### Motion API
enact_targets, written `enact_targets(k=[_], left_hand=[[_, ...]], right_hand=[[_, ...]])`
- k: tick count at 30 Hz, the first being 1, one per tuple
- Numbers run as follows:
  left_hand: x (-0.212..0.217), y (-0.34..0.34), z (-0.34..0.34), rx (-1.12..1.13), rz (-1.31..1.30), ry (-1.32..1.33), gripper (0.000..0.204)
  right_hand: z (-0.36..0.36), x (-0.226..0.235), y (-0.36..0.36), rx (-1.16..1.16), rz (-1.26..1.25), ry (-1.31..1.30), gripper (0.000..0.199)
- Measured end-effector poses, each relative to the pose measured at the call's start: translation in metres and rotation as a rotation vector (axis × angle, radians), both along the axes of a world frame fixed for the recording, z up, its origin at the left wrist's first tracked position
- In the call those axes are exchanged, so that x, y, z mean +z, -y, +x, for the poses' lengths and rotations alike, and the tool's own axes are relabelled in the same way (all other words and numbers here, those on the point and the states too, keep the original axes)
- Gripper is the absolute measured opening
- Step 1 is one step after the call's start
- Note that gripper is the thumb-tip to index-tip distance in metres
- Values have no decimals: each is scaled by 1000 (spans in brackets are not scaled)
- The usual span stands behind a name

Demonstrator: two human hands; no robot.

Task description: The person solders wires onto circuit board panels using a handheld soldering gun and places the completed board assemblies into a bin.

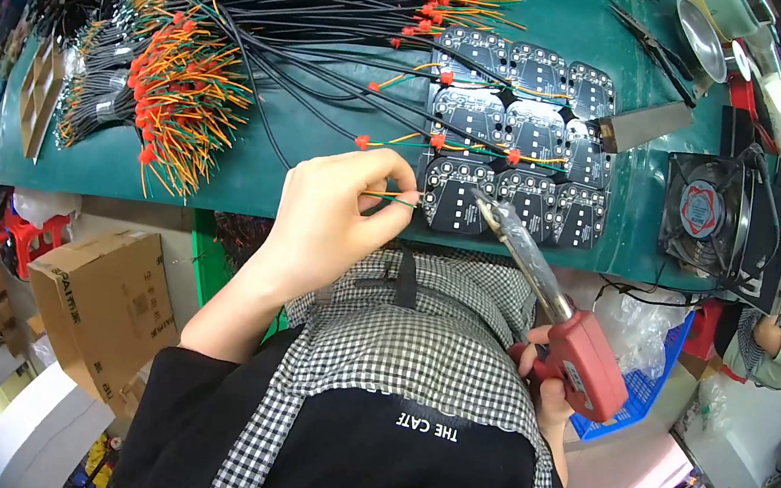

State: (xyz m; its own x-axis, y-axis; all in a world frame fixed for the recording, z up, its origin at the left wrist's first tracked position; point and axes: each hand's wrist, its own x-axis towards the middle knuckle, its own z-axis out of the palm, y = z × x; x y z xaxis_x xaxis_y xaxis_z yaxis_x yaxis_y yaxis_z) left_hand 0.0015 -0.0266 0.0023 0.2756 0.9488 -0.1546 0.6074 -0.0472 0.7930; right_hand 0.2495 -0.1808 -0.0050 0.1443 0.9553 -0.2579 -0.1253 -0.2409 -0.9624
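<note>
A pinch of my left hand point(322, 206) closes on a thin cable point(398, 199), whose orange and green wire ends reach the left edge of a panel of black circuit boards point(453, 211). Wrapped round the grip of a red soldering gun point(588, 366) is my right hand point(547, 385), low in front of the apron. The gun's tip points up-left over the nearest row of boards, close to the panel; whether it touches cannot be made out. Black cables point(332, 81) with red collars lie across the upper rows, their coloured wires on the boards.
Bundled cables point(184, 97) cover the left and back of the green table point(260, 191). Right of the panel are a flat metal blade point(648, 127), pliers point(662, 53) and a black fan point(707, 210). Cardboard boxes point(104, 316) and a blue crate point(651, 383) stand below table level.
</note>
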Motion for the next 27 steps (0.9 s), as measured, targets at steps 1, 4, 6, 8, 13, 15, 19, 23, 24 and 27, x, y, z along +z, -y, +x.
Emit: enact_targets(k=[1,4,6,8,13,15,19,23,24,27], left_hand=[[-1,1,0,-27,-18,61,9],[-3,3,-1,-1,-66,49,8],[-5,4,3,12,-43,105,8],[-6,6,6,31,74,181,9],[-5,7,6,-12,78,86,9],[-5,7,6,-14,82,72,10],[-3,6,5,-33,67,42,11],[-1,5,4,-57,38,20,12],[-1,5,4,-53,52,24,12],[0,5,4,-56,46,9,12]], right_hand=[[-1,0,-1,13,-16,-4,74],[-3,-1,-3,8,-15,1,83],[-4,-3,-3,16,18,-18,81],[-2,-5,1,37,-14,-3,82],[9,-16,12,105,-16,103,82],[13,-21,16,111,-3,208,81],[17,-25,23,104,-18,244,79],[16,-25,26,124,-6,316,76],[16,-25,26,121,-4,342,74],[17,-25,27,162,23,436,68]])
